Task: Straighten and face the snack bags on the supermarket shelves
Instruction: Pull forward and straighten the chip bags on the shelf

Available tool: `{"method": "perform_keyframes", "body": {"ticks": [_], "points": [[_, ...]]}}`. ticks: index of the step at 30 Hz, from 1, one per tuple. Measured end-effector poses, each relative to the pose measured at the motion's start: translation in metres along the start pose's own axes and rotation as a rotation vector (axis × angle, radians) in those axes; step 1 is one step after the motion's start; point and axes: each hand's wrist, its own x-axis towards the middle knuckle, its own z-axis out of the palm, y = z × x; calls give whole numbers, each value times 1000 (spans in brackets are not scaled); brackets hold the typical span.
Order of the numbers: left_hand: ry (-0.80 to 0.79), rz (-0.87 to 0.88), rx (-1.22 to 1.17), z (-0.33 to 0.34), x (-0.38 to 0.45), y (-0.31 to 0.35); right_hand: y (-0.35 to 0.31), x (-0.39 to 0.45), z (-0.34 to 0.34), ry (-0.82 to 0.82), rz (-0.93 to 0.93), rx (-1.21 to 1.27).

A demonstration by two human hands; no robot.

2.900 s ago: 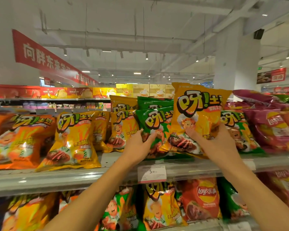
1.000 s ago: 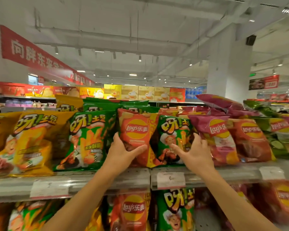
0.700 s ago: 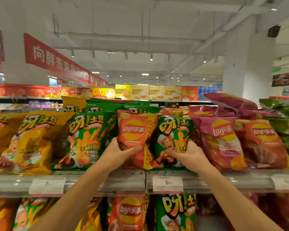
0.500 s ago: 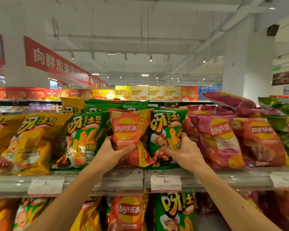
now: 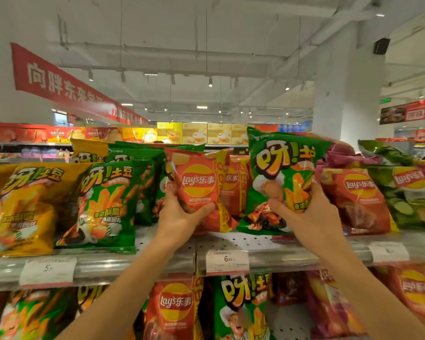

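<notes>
where right hand [image 5: 309, 220] grips green bag [image 5: 282, 173], lower print hidden.

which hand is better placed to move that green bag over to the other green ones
Right. The right hand already grips the green bag, lifted off the shelf; the left hand grips the red bag.

Both bare forearms reach up and forward, the left hand [image 5: 182, 217] curled with thumb across the front of what it grips, the right hand [image 5: 304, 212] raised slightly higher, fingers wrapped around its own hold.
</notes>
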Motion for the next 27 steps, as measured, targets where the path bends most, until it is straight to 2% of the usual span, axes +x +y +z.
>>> {"method": "perform_keyframes", "body": {"ticks": [3,9,15,17,22,27], "points": [[-92,3,6,36,2,9,10,-6,-20,29,41,17],[-177,-125,114,74,6,18,21,-17,-36,57,54,-12],[-284,-179,155,68,3,24,13,-26,-27,25,42,4],[-288,-144,183,54,-2,25,2,-28,-20,20,13,21],[-86,206,576,-13,-25,15,-35,-31,18,-33,-23,82],[-51,293,1125,-82,-60,5,-77,-36,73,-74,-72,65]]}}
